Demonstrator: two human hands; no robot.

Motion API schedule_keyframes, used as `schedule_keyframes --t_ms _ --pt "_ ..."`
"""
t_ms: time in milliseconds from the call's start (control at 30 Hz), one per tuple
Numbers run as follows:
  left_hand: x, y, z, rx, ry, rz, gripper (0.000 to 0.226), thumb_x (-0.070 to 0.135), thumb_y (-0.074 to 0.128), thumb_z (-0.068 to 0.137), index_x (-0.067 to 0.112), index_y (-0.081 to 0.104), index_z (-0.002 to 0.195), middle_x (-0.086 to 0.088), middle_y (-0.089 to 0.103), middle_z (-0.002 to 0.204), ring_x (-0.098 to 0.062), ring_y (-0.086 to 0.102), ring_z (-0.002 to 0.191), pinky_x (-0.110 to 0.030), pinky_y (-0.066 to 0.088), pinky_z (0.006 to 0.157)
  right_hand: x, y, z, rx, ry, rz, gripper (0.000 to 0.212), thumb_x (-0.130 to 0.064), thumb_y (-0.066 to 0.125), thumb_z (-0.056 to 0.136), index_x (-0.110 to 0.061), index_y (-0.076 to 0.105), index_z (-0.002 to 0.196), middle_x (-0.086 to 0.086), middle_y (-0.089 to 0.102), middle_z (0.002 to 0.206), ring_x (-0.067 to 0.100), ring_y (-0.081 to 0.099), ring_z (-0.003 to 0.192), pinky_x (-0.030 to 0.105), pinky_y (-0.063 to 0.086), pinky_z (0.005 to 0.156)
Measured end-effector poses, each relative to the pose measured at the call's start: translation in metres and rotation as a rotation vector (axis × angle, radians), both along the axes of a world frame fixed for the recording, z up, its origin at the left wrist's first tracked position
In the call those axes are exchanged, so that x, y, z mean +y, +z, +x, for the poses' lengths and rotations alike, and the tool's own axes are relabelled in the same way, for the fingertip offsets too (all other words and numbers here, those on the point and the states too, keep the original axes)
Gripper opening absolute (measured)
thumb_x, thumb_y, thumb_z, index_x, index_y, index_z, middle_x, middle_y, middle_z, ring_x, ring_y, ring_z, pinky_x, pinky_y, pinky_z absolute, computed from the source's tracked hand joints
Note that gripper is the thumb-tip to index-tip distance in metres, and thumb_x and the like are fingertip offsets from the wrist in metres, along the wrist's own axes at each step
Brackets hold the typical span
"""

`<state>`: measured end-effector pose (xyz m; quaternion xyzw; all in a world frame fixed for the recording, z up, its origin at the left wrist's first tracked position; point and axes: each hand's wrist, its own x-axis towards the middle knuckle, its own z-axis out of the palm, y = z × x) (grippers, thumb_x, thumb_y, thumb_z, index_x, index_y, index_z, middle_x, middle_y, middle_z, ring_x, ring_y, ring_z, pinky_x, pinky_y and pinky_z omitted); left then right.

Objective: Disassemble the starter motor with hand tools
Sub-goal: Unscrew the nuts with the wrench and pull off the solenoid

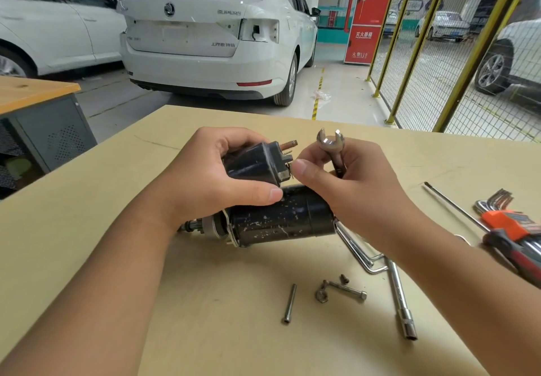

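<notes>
black starter motor (281, 220) lengthwise left-right

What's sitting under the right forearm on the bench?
Chrome L-shaped socket wrenches run out from beneath the right forearm, one socket end showing nearer the camera. The forearm covers their upper ends, where they reach the starter motor.

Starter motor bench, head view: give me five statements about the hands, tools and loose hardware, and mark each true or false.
1. The left hand grips the black solenoid. True.
2. The right hand holds a screwdriver. False: it holds an open-end wrench.
3. The motor body lies on the table. True.
4. The loose bolts sit left of the left forearm. False: they lie between the forearms.
5. The hex key set lies at the table's right side, untouched. True.
</notes>
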<state>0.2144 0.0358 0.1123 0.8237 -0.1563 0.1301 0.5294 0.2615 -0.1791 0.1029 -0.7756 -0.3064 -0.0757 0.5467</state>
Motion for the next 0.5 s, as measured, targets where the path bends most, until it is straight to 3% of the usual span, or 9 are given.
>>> schedule_keyframes --t_ms 100,167,233,333,500 --pt "-0.0003 -0.0007 0.0010 0.008 0.003 0.001 0.054 0.042 0.091 0.054 0.025 0.079 0.103 0.001 0.078 0.090 -0.014 0.075 0.082 -0.023 0.058 0.071 -0.0007 0.0013 0.0012 0.007 0.028 0.009 0.008 -0.034 0.073 0.079 -0.026 0.072 0.082 0.001 0.059 0.076 0.039 0.061 0.071 0.059 0.057 0.067" --pt "-0.0004 -0.0003 0.0009 0.011 0.006 0.000 0.054 0.042 0.090 0.053 0.024 0.079 0.103 0.000 0.078 0.090 -0.016 0.075 0.083 -0.024 0.060 0.072 -0.0026 0.0019 0.0025 0.067 0.058 0.028 0.012 -0.031 0.077 0.075 -0.026 0.073 0.085 -0.001 0.054 0.076 0.035 0.055 0.064 0.064 0.056 0.067" --pt "-0.0003 0.0003 0.0003 0.014 0.004 -0.001 0.054 0.042 0.090 0.053 0.024 0.079 0.103 -0.001 0.078 0.091 -0.016 0.075 0.084 -0.025 0.060 0.074 -0.0056 0.0025 0.0035 0.143 0.102 0.042 0.018 -0.030 0.081 0.071 -0.025 0.074 0.087 -0.004 0.052 0.078 0.026 0.054 0.065 0.056 0.059 0.064" --pt "-0.0005 0.0010 -0.0004 0.020 -0.011 -0.012 0.052 0.039 0.091 0.055 0.024 0.079 0.104 -0.002 0.078 0.093 -0.018 0.076 0.086 -0.026 0.061 0.075 -0.0070 0.0023 0.0041 0.123 0.154 0.054 0.016 -0.032 0.082 0.077 -0.021 0.074 0.086 -0.006 0.051 0.077 0.008 0.057 0.060 0.024 0.052 0.056" --pt "-0.0007 0.0007 -0.0002 0.031 -0.001 -0.016 0.054 0.041 0.090 0.055 0.025 0.078 0.105 -0.004 0.078 0.095 -0.024 0.076 0.090 -0.036 0.064 0.080 -0.0062 0.0007 0.0059 0.157 0.140 0.063 0.014 -0.028 0.081 0.075 -0.021 0.074 0.086 -0.008 0.049 0.074 0.016 0.049 0.059 0.026 0.049 0.057"
